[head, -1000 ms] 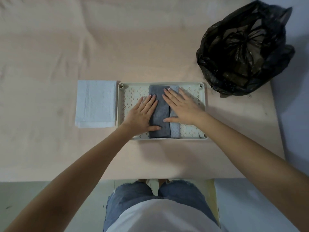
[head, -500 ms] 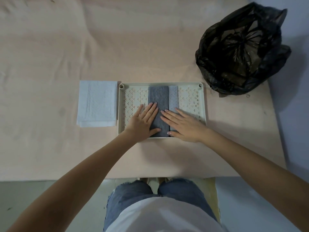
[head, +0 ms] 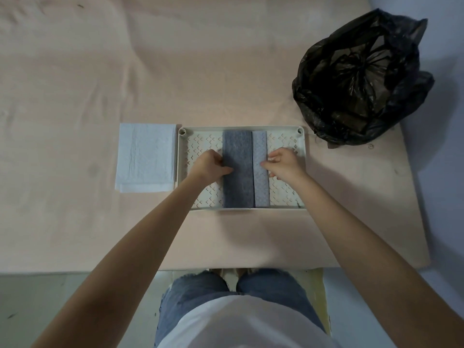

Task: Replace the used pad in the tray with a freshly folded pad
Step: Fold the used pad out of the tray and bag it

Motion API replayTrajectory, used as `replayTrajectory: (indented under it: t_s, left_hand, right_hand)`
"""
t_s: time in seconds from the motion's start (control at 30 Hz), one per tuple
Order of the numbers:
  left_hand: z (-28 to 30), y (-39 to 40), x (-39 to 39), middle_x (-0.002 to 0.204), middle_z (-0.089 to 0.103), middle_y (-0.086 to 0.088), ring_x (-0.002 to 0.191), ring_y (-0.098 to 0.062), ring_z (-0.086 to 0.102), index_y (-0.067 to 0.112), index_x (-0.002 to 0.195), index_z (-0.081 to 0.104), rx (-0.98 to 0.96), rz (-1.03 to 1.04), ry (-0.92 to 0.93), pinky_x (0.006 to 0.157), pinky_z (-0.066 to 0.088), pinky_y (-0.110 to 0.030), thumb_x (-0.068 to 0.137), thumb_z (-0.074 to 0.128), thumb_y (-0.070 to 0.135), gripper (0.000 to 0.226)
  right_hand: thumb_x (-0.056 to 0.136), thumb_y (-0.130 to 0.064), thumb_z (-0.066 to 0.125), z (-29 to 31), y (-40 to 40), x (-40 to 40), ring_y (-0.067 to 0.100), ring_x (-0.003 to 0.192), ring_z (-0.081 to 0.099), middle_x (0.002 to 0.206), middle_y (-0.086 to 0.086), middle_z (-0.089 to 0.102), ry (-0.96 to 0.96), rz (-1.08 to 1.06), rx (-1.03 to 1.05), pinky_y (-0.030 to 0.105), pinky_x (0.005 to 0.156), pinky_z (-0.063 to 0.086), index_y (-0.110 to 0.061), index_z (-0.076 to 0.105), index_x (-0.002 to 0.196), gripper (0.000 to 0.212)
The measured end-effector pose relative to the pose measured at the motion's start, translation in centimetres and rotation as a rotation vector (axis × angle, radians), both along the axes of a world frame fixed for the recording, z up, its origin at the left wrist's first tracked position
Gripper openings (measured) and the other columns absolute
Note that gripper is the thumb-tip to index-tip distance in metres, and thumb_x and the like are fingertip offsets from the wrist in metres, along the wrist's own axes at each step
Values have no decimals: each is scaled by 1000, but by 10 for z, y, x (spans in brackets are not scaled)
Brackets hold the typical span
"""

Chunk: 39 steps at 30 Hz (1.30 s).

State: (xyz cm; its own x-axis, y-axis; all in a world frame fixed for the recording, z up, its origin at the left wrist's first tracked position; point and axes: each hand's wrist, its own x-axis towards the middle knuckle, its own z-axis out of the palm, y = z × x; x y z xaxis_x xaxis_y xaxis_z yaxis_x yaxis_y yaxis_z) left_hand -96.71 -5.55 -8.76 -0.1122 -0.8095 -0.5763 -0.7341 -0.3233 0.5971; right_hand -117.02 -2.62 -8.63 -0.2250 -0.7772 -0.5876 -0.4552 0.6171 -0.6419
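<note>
A grey folded pad (head: 241, 151) lies along the middle of the white perforated tray (head: 286, 141), its darker part on the left and a lighter strip on the right. My left hand (head: 209, 165) pinches the pad's left edge, thumb on top. My right hand (head: 283, 163) pinches the pad's right edge with curled fingers. A white folded pad (head: 145, 156) lies flat on the table just left of the tray.
A black plastic bag (head: 361, 79), open at the top, stands at the back right of the pink table (head: 100, 71). The table's front edge runs just above my knees. The table's right edge is beside the bag.
Both hands lay flat on the grey pad before. They have moved apart to its left and right edges and curled their fingers round them.
</note>
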Motion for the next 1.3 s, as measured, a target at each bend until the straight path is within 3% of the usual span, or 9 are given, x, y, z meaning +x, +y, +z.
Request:
replayTrajectory:
  t_s: [0.17,0.27,0.4,0.47,0.53,0.67,0.8,0.97,1.3]
  left_hand:
    - [1,-8,-5,73,58,2,68,-15,57,13,85,60,74,35,44,58,47,-24,72,80,25,27]
    - [4,-8,-6,70,57,3,60,-8,54,12,87,59,105,80,70,50,43,-20,70,82,19,29]
    - [9,-5,-6,80,58,-3,61,-13,57,15,106,59,137,240,137,43,43,-19,70,81,10,43]
    - [12,-1,-7,70,60,-4,42,-9,59,19,104,56,225,374,239,35,40,-15,74,76,4,40]
    - [15,4,-7,67,64,-4,37,-9,60,18,103,57,288,464,340,46,48,-20,79,70,4,30]
    - [20,7,-5,80,70,-8,63,-19,68,16,96,57,337,538,486,60,56,-27,88,63,18,10]
    - [24,1,-3,86,69,-15,80,-26,67,14,98,55,422,647,661,77,55,-34,91,46,39,27]
    - [21,-4,1,90,69,-18,85,-27,67,13,99,57,457,674,668,72,54,-34,92,41,54,45]
    - [23,-10,-4,79,66,-11,60,-14,55,12,87,57,471,675,578,57,46,-24,85,52,58,46]
  right_hand:
    - [79,-20,72,3,-2,2,14,51,43,58,4,46,-48,3,106,25,45,34,-12,55,73,20]
    - [81,-12,68,5,-1,2,12,45,39,57,4,53,-105,-12,94,21,39,30,-9,54,65,22]
    - [87,-14,61,9,1,4,6,40,45,69,4,73,-258,-148,136,19,39,35,-15,62,86,2]
    - [90,-23,56,9,2,6,7,39,44,77,5,75,-316,-226,179,19,39,33,-17,58,97,10]
    - [93,-35,48,9,4,7,7,39,44,80,6,76,-364,-271,195,19,38,31,-18,54,102,20]
    - [97,-48,34,11,5,7,10,38,44,86,13,74,-493,-383,180,17,34,29,-14,53,99,39]
    - [96,-56,28,18,0,10,14,51,62,92,12,72,-578,-412,169,17,38,35,-16,52,95,47]
    - [92,-63,33,22,-1,15,23,77,71,97,13,72,-599,-390,166,22,50,48,-17,48,88,49]
    - [93,-58,39,20,-7,18,27,78,71,104,18,66,-688,-448,182,31,53,57,-8,46,114,54]
